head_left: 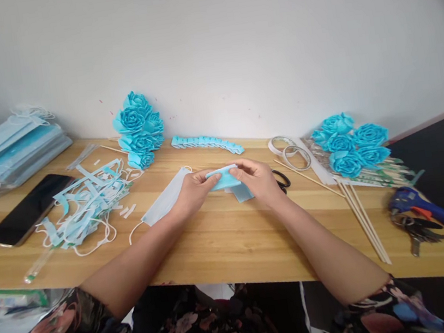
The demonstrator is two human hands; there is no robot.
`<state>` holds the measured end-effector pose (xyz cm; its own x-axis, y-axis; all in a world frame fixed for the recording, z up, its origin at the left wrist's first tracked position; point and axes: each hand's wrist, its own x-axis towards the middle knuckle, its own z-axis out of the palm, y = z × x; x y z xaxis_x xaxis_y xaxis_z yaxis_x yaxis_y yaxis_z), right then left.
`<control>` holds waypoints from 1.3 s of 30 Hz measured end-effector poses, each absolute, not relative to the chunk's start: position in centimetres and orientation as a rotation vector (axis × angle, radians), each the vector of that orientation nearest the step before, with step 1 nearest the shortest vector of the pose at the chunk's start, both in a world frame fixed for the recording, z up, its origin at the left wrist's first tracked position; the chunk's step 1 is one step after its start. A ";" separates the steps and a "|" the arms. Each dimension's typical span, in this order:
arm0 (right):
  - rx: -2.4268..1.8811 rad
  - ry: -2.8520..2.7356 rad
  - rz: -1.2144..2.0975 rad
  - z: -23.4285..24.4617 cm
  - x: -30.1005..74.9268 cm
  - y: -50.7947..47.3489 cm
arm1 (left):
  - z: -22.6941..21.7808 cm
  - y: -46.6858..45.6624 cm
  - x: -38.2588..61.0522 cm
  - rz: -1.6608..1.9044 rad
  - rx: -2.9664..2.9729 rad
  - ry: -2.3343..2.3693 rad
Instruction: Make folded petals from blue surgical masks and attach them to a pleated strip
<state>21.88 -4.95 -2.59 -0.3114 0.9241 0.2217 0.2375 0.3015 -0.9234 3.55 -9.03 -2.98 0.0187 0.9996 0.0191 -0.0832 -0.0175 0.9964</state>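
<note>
Between my two hands, above the middle of the table, is a folded piece of light blue face-mask fabric [223, 178]. My left hand [195, 192] pinches its left end, thumb on top. My right hand [257, 181] pinches the right end the same way. Another blue fabric piece [244, 192] lies on the table just below the right fingers. A pale blue face mask [164, 198] with white ear loops lies beside my left hand, partly behind it. Black-handled scissors [282, 180] lie to the right of my right hand, mostly hidden by it.
Blue fabric roses [138, 128] stand at the back left, more roses [342, 141] at the right. A row of folded pieces [206, 142] lies near the wall. Mask scraps [87, 207], a phone [31, 207] and stacked masks [12, 146] are left; tape rolls [297, 157], sticks [364, 221], glue gun [424, 207] and keys [419, 230] right.
</note>
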 end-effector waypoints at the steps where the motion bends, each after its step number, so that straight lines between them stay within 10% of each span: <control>1: -1.070 -1.758 1.002 -2.6 21.9 -5.0 | -3.1 -9.0 3.6 1.246 1.171 1.123; 39: -0.958 -1.937 0.950 -2.2 21.0 -6.5 | -3.2 -8.9 3.5 1.347 1.351 1.030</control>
<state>20.98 -6.53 -2.24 -0.4283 0.8531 0.2980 0.2861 0.4409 -0.8508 3.52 -8.89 -3.24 0.0443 0.9761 0.2126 -0.0513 -0.2103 0.9763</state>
